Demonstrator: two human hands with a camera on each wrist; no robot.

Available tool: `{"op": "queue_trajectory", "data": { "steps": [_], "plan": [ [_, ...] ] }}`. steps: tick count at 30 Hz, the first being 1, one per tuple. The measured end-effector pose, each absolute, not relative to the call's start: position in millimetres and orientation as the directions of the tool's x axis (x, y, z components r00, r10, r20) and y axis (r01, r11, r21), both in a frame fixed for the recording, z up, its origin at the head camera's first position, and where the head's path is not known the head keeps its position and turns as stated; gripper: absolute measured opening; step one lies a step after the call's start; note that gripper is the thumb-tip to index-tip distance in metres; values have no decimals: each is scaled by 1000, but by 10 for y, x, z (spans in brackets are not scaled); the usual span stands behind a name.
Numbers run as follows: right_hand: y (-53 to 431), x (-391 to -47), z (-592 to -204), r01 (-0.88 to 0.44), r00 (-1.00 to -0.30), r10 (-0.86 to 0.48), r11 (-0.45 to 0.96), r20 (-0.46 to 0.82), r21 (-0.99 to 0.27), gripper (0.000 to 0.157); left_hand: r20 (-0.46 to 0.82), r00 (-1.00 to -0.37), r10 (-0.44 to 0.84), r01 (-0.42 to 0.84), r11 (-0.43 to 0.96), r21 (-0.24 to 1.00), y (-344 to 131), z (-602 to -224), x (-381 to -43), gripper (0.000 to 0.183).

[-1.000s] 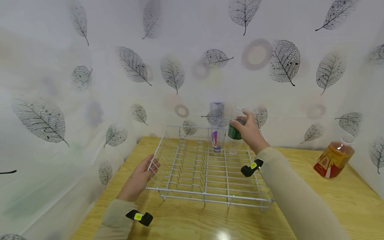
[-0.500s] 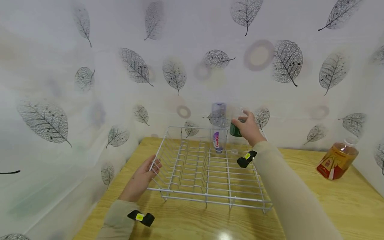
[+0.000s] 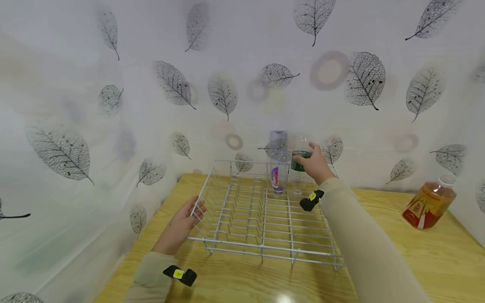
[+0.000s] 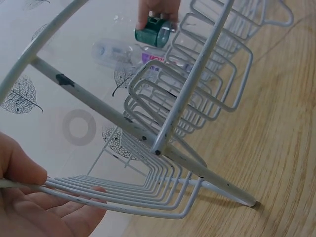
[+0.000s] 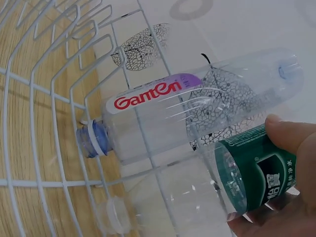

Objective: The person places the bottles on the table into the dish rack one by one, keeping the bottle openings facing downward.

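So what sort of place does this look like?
Probably an indoor corner, perhaps at home, though little of the room shows: leaf-print walls stand behind and beside a wood-grain table, which bears a rack.

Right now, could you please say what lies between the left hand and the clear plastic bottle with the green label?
The head view shows part of the white wire rack, then the inverted clear plastic bottle labelled Ganten, between them.

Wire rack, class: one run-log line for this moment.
left hand: grips rack side | right hand: holds green-labelled bottle neck-down | Ganten bottle: neck-down in rack | red-yellow bottle: on table
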State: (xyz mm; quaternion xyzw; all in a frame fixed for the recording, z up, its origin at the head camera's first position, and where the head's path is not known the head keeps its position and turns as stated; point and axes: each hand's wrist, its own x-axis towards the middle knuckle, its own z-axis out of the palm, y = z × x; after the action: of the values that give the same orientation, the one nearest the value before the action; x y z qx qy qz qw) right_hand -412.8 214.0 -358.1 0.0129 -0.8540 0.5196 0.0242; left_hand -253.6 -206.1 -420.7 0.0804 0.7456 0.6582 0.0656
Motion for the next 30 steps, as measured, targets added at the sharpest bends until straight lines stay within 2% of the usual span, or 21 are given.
{"op": "queue_trajectory", "data": {
  "steps": [9,18,30],
  "plan": [
    [2174,-4108,-3639,-44,-998,16,435,56,-899,98,-8,-981,192,15,119,993,-2041,-4226,-2549,63],
    [2195,-4073,-3636,-25,-1000,1,476,29,-879,101,3,-979,205,27,114,993,-2049,-4192,-2528,62],
    [2373,-3828,-3426,-112,-993,-74,450,88,-886,102,-13,-981,192,9,111,994,-2050,-4220,-2549,63]
  ]
}}
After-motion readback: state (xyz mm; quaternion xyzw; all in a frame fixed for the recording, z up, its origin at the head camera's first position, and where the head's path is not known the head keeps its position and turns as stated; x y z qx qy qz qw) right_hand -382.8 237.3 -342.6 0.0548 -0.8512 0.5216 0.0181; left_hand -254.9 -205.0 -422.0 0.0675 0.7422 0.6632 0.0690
